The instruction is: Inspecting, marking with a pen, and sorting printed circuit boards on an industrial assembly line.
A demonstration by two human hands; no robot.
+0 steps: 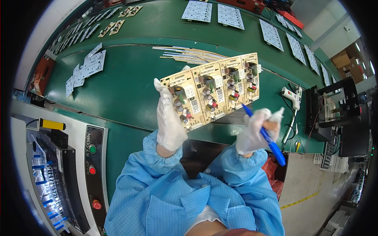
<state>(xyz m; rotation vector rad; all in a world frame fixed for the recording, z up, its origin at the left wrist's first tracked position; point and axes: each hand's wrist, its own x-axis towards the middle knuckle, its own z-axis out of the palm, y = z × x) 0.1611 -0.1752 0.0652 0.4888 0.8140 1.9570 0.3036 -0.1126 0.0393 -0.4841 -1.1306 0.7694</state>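
A tan circuit board panel [201, 103] is held up tilted in front of me, its several sections carrying capacitors and other parts. My left hand [169, 118], in a white glove, grips the panel by its left edge, thumb and fingers on either side. In a white glove too, my right hand [258, 131] is closed round a blue marker pen [271, 146]. The pen's tip points up and left, near the panel's lower right edge; whether it touches the board I cannot tell.
Thin board strips [183, 54] lie behind the panel on the green bench [126, 90]. White boards [92, 63] lie at left, more panels [230, 16] at the back. A glue gun [292, 98] stands on the right. A machine with buttons [93, 169] is at my left.
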